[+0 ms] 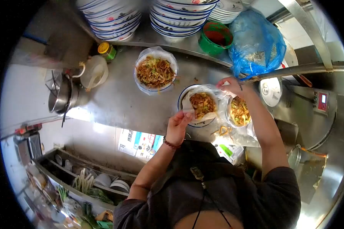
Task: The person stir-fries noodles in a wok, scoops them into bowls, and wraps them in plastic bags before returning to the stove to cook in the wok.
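In front of me a blue-rimmed bowl (180, 102) is lined with a clear plastic bag (211, 89). Fried noodles (202, 105) lie inside, with a pale, paper-like edge around part of them. My left hand (177, 128) pinches that pale edge at the bowl's near left side. At the far right side, the fingers of my right hand (231, 87) are closed on the bag's edge. A second bowl of fried noodles (239, 111) stands just to the right, partly behind my right forearm. Farther left sits a bag-lined bowl of noodles (155, 71).
Stacked bowls (114, 21) and more stacked bowls (179, 19) line the back shelf, beside a green tub (215, 37) and a blue plastic bag (258, 45). A yellow-lidded jar (106, 50) and a plastic jug (95, 72) stand left. A metal rail (302, 70) crosses at right.
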Demonstrator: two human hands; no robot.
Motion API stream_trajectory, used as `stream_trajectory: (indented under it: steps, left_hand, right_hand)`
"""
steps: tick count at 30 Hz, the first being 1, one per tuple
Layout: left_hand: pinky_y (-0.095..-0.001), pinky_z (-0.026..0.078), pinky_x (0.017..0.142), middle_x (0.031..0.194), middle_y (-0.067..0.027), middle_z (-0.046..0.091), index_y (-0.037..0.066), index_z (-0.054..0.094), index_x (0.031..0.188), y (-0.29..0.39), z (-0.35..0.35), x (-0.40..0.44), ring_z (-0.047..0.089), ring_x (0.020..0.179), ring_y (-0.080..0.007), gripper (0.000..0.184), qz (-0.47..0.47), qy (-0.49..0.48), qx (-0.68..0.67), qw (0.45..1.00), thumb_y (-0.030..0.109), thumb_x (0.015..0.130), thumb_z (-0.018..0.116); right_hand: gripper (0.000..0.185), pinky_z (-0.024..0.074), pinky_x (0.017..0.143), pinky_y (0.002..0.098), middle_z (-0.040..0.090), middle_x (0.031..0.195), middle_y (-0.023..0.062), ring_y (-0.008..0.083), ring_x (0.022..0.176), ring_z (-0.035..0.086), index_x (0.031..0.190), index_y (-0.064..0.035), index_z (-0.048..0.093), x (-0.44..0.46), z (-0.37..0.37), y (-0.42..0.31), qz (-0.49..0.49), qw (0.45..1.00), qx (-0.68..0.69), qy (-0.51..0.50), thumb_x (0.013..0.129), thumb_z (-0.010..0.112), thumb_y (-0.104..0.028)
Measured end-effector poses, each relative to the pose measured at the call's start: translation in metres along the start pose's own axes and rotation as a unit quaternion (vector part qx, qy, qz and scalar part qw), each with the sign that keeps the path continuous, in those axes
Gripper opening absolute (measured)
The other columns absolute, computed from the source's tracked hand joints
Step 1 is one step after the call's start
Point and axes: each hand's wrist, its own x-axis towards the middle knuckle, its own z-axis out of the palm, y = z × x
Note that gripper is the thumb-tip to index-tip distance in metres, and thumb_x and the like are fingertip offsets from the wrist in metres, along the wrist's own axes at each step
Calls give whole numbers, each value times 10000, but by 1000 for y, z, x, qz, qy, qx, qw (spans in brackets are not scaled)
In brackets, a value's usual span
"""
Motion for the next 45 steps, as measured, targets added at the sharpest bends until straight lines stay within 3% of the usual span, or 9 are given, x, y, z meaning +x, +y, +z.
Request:
stream_trajectory:
  steps: [5, 7, 10, 14, 17, 25, 32, 37, 45]
  left_hand:
    - [-228, 430, 792, 946, -23, 617, 13, 594, 976, 52, -21, -17, 548, 870, -85, 147, -83, -117, 137, 980, 123, 894, 542]
    - [-247, 433, 795, 926, -45, 616, 5, 589, 977, 62, -45, -19, 545, 848, -95, 149, 166, -143, 433, 874, 118, 896, 535]
    - [-295, 434, 827, 979, -90, 599, 28, 571, 1035, 54, -88, -2, 556, 896, -180, 214, 61, 65, 220, 972, 188, 898, 530]
    - [-405, 473, 851, 1167, -145, 506, 36, 455, 1197, 30, -144, 74, 530, 1039, -304, 394, -103, 265, -205, 937, 322, 928, 422]
    - [-415, 477, 833, 1243, -146, 422, 81, 350, 1287, 48, -134, 97, 495, 1030, -263, 485, -105, 126, -296, 941, 354, 904, 471]
    - [-275, 429, 550, 848, -71, 571, 69, 507, 898, 32, -120, 85, 539, 692, -168, 56, -55, 242, -122, 961, 96, 861, 538]
    - [-235, 423, 564, 787, -46, 550, 34, 509, 847, 97, -95, 84, 509, 656, -135, 68, 44, 168, -208, 963, 2, 825, 565]
    - [-211, 418, 583, 856, -55, 542, 24, 498, 935, 110, -82, 75, 504, 698, -113, 113, 215, 218, 178, 935, 2, 837, 549]
    - [-297, 453, 540, 1008, -160, 552, 13, 481, 1121, 116, -60, 91, 545, 653, -198, 496, 91, 104, 586, 799, 102, 690, 710]
  right_hand:
    - [261, 446, 686, 246, 619, 895, 71, 114, 780, 563, 1022, -65, 600, -75, 6, -43, -150, 971, 170, 76, 764, 589, -102]
    - [249, 459, 705, 260, 624, 903, 68, 125, 802, 575, 1030, -42, 602, -71, -2, -47, -168, 948, 260, 72, 785, 579, -75]
    - [231, 490, 695, 273, 629, 908, 89, 157, 831, 598, 1019, -8, 588, -21, -4, -49, -108, 969, 62, 215, 802, 600, -88]
    - [227, 507, 751, 330, 623, 948, 104, 208, 873, 605, 1032, 1, 571, 100, 42, -76, -112, 926, 346, 103, 812, 578, -57]
    - [219, 517, 741, 329, 621, 942, 121, 218, 865, 613, 1047, -6, 561, 152, 68, -103, 35, 875, 479, 61, 842, 531, -76]
    - [195, 491, 524, 313, 596, 848, 112, 197, 690, 584, 1001, -4, 539, 171, 79, -64, -9, 849, 521, -83, 834, 555, -104]
    - [129, 433, 506, 299, 583, 748, 72, 132, 610, 532, 896, -48, 567, 102, 22, 31, -145, 950, 170, 217, 777, 596, -90]
    - [147, 396, 515, 414, 546, 636, 129, 276, 580, 531, 710, -41, 505, 107, -4, 130, -10, 898, -308, 314, 741, 571, -168]
    - [191, 441, 607, 292, 579, 733, 68, 158, 675, 556, 834, -56, 548, 43, 4, -61, -206, 948, -47, 238, 690, 664, -106]
